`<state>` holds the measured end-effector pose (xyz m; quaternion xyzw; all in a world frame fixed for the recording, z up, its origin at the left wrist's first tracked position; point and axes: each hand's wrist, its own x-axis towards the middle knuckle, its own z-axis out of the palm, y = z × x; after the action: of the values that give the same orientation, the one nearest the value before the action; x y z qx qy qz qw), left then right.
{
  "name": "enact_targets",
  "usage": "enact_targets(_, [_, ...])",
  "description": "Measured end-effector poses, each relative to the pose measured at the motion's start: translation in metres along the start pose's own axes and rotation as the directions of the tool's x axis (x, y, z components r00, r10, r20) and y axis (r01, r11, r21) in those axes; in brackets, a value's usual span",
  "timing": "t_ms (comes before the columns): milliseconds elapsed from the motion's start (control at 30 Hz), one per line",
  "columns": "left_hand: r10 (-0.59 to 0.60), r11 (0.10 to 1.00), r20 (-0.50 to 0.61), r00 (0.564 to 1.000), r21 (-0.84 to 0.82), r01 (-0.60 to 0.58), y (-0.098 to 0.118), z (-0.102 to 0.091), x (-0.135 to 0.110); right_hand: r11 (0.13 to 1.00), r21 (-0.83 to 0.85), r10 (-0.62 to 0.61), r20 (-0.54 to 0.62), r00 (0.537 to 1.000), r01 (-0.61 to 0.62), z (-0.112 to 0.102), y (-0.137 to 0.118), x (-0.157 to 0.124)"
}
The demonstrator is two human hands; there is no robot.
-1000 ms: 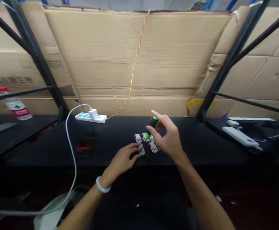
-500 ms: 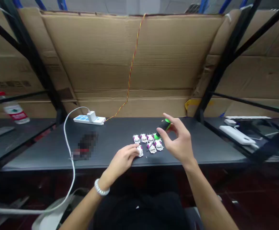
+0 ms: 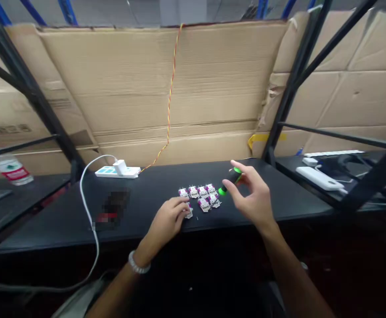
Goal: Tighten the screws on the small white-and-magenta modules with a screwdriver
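Several small white parts with purple pieces (image 3: pixel 202 191) lie in two short rows on the black tabletop (image 3: pixel 156 190). At the front left, one white-and-purple part (image 3: pixel 189 212) sits beneath the fingertips of my left hand (image 3: pixel 168 221), which are closed on its edge and hide much of it. My right hand (image 3: pixel 254 198) pinches a black-and-green screwdriver (image 3: pixel 231 180) by its handle. Its thin shaft slants down and left, with the tip close to the front middle part (image 3: pixel 204 204); whether they touch I cannot tell. A tiny pale sliver (image 3: pixel 197 218) lies near the front edge.
A white power strip (image 3: pixel 129 172) with a plugged-in adapter stands at the back left. Its white cable (image 3: pixel 85 203) hangs over the front edge, beside a blurred dark object (image 3: pixel 113 207). Black metal posts (image 3: pixel 284 97) and a cardboard wall (image 3: pixel 120 88) border the worktop.
The camera view has shifted slightly. My right hand has carried the screwdriver a little to the right, away from the front middle part's left side. My left hand stays at the same part.
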<state>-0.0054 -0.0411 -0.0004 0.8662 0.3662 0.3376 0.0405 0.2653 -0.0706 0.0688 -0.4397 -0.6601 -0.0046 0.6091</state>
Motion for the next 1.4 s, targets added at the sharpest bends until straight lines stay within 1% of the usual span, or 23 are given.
enact_targets(133, [-0.014,1.000,0.020,1.000,0.010,0.014,0.016,0.004,0.018,1.000,0.010,-0.007,-0.011,1.000,0.008,-0.004,0.003,0.001])
enact_targets(300, [-0.104,0.992,0.083,0.991,0.080,0.097,0.030,0.010,0.030,0.999,0.027,-0.020,-0.017,1.000,0.020,-0.009,0.004,0.004])
enact_targets(400, [-0.132,0.984,0.122,0.984,0.134,0.115,0.033,0.010,0.030,0.999,0.041,-0.018,-0.031,0.999,0.019,-0.010,0.004,0.005])
enact_targets(533, [-0.160,0.975,0.119,0.980,0.172,0.138,0.031,0.007,0.028,0.998,0.045,-0.030,-0.038,0.999,0.032,-0.009,0.004,0.006])
enact_targets(633, [-0.130,0.985,0.099,0.987,0.126,0.118,0.025,0.003,0.028,0.999,0.038,-0.037,-0.042,0.998,0.038,-0.010,0.004,0.007])
enact_targets(700, [-0.091,0.994,0.110,0.990,0.068,0.084,0.022,0.000,0.028,0.999,0.026,-0.044,-0.043,0.998,0.045,-0.011,0.004,0.007])
enact_targets(767, [-0.043,0.999,0.168,0.985,-0.002,0.043,0.020,-0.005,0.027,0.998,0.024,-0.051,-0.044,0.998,0.052,-0.012,0.004,0.007])
enact_targets(833, [0.007,0.998,0.251,0.968,-0.062,0.008,0.019,-0.008,0.027,0.998,0.021,-0.059,-0.042,0.997,0.060,-0.013,0.003,0.008])
enact_targets(933, [0.033,0.995,0.333,0.943,-0.101,0.000,0.019,-0.009,0.026,0.998,0.015,-0.065,-0.044,0.997,0.066,-0.014,0.005,0.008])
enact_targets(1100, [0.017,0.994,0.349,0.937,-0.108,0.023,0.020,-0.005,0.026,0.998,0.008,-0.054,-0.047,0.997,0.055,-0.014,0.007,0.008])
enact_targets(1300, [0.054,0.993,0.356,0.933,-0.117,-0.013,0.016,-0.003,0.024,0.998,-0.003,-0.064,-0.037,0.997,0.064,-0.013,0.008,0.007])
enact_targets(1400, [0.092,0.990,0.358,0.929,-0.134,-0.046,0.013,-0.004,0.025,0.998,0.001,-0.066,-0.036,0.997,0.066,-0.012,0.009,0.007])
